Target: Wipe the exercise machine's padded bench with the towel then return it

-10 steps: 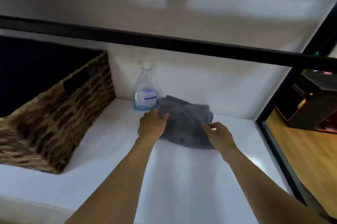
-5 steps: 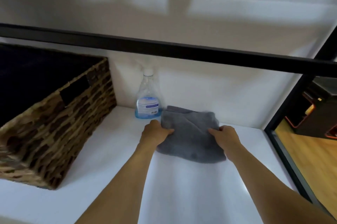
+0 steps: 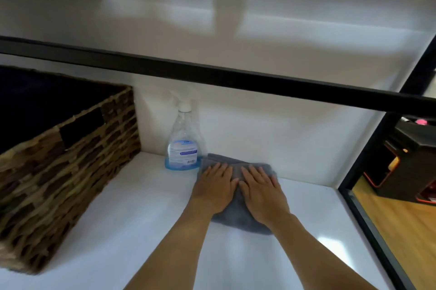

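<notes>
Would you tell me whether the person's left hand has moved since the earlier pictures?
Yes: left hand shifted right, away from the clear plastic spray bottle, onto the folded grey towel.

Head-worn wide-angle view, looking forward and down into a white shelf [image 3: 132, 230].
The camera sits close in front of the shelf and slightly above it, facing its back wall [image 3: 283, 145]. Both forearms enter from the bottom edge, and the left hand [image 3: 213, 189] and right hand [image 3: 262, 195] lie near centre. A wicker basket [image 3: 66, 171] fills the left side, a black crossbar [image 3: 212, 74] runs across above, and a wooden floor [image 3: 401, 226] shows at the far right.
</notes>
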The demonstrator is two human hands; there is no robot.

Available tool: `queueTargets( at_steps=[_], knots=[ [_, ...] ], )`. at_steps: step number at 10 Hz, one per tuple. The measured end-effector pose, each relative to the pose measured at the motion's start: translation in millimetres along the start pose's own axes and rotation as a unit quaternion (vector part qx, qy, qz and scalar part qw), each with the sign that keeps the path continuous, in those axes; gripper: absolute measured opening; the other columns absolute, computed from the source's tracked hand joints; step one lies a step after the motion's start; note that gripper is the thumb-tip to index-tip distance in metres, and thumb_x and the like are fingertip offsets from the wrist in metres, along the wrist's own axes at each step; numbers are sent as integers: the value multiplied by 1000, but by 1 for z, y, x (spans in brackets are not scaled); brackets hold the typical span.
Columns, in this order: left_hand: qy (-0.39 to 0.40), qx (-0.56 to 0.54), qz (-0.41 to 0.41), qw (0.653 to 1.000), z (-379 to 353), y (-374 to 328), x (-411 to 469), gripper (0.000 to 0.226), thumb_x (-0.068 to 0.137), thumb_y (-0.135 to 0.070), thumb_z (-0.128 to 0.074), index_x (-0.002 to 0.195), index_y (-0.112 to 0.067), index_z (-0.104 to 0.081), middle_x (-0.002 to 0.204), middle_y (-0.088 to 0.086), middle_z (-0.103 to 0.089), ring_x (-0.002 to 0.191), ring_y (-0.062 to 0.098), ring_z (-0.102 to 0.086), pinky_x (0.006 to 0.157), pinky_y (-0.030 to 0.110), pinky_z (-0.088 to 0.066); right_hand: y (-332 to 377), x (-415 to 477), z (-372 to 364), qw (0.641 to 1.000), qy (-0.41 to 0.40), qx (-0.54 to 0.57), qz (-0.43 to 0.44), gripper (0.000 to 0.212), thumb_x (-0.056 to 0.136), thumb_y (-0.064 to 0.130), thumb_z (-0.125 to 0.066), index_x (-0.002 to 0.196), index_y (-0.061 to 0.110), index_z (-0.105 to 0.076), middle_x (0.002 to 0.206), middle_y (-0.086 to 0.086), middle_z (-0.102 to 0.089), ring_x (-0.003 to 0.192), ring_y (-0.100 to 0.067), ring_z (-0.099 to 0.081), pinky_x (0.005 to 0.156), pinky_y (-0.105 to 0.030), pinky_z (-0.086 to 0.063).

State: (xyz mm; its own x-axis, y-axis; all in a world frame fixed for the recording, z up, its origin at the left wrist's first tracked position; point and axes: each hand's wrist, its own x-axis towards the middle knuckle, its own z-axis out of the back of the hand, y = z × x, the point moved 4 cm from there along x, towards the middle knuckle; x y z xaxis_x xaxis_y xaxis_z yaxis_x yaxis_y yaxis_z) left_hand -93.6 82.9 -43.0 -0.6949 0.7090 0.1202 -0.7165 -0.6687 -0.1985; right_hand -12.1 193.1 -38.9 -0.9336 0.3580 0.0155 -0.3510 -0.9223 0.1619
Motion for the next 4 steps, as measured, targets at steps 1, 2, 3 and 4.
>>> queueTargets(
  at_steps=[1,2,3,4],
  knots=[
    [-7,-19,37,999,1,8,6,74,96,-54,-4,150,-9,-29,158,7,-30,146,21,-23,121,34,-11,-20,1,-2,992,20,56,-114,64,100,56,-10,156,26,-6,163,11,-2,150,-19,-3,118,-51,-4],
    [-16,-66,87,994,8,5,-1,55,103,-41,-24,144,-8,-38,153,9,-37,142,24,-30,119,37,-20,-18,-6,4,985,28,84,-147,64,100,54,-13,156,24,-8,164,7,-7,148,-25,-14,116,-54,-13],
    [-44,-148,138,978,22,14,-20,37,101,-38,-35,114,-13,-59,120,9,-61,101,22,-55,87,36,-45,-24,-15,22,979,-36,83,-182,53,102,47,-24,146,19,-35,149,-6,-40,132,-32,-41,105,-51,-32],
    [-84,-220,182,955,47,23,-44,34,100,-32,-40,95,-8,-64,102,14,-67,87,27,-59,77,36,-46,-14,-30,45,970,-138,144,-142,34,102,32,-36,123,17,-57,121,-7,-60,110,-29,-57,90,-38,-43]
  ],
)
